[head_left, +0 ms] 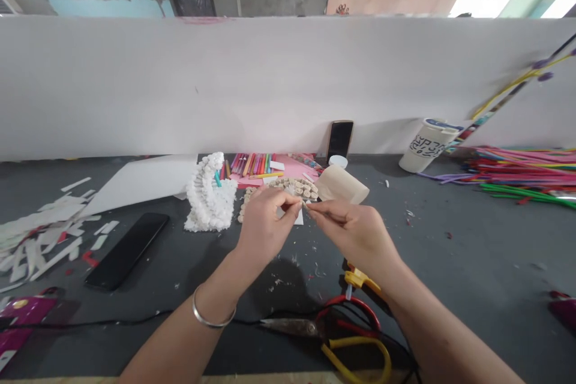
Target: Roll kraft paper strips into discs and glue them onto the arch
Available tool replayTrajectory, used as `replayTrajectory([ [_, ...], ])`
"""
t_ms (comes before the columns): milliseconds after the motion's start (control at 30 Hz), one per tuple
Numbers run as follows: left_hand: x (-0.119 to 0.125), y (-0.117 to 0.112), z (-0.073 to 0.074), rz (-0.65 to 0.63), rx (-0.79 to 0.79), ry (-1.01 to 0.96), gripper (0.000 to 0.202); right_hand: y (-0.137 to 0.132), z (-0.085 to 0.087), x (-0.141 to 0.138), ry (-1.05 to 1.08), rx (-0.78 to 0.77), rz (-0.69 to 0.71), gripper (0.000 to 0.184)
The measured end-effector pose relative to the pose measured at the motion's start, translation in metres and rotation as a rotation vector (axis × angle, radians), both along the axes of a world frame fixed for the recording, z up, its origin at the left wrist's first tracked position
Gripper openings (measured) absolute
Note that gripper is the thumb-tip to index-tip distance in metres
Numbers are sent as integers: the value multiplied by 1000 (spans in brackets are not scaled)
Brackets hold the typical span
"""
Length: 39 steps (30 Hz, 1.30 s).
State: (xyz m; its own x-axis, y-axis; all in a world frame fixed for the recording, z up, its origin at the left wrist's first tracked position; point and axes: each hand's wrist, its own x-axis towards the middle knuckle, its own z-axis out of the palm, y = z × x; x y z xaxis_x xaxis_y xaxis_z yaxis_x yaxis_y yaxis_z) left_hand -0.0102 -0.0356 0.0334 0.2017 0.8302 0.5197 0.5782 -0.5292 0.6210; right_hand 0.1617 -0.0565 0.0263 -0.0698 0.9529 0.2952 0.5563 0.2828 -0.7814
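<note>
My left hand, with a bangle on its wrist, is closed in a pinch above the middle of the dark table. Its fingertips meet those of my right hand, also pinched, on a small beige paper strip. Most of the strip is hidden by the fingers. Just behind the hands lie beige paper coils, set close together and partly covered by my left hand. A curled beige paper sheet rests beyond my right hand. Left of the coils stands a white, bumpy craft piece.
Scissors and a yellow glue gun lie near my right forearm, with a black cable. A phone and paper scraps are left. Markers, an upright phone, a tumbler and pipe cleaners line the back.
</note>
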Motion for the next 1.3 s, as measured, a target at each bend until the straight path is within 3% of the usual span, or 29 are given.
replayTrajectory([
  [167, 8, -2, -14, 116, 239, 184, 21, 3, -11, -11, 68, 31, -33, 25],
  [367, 8, 1, -20, 63, 230, 217, 20, 12, -18, -11, 164, 14, -65, 24],
  [467, 3, 2, -12, 32, 123, 119, 16, 11, -14, -8, 144, 8, -45, 25],
  [667, -9, 5, 3, -114, -248, -151, 12, 4, -6, -2, 85, 29, 34, 23],
  [767, -9, 5, 4, -163, -295, -190, 14, 4, -4, 0, 90, 23, 47, 23],
  [1100, -2, -2, 4, -51, -146, -124, 13, 0, -2, -2, 59, 4, -45, 26],
  [1300, 7, -6, -8, 100, 111, 75, 14, 0, -5, -9, 18, 17, -98, 23],
])
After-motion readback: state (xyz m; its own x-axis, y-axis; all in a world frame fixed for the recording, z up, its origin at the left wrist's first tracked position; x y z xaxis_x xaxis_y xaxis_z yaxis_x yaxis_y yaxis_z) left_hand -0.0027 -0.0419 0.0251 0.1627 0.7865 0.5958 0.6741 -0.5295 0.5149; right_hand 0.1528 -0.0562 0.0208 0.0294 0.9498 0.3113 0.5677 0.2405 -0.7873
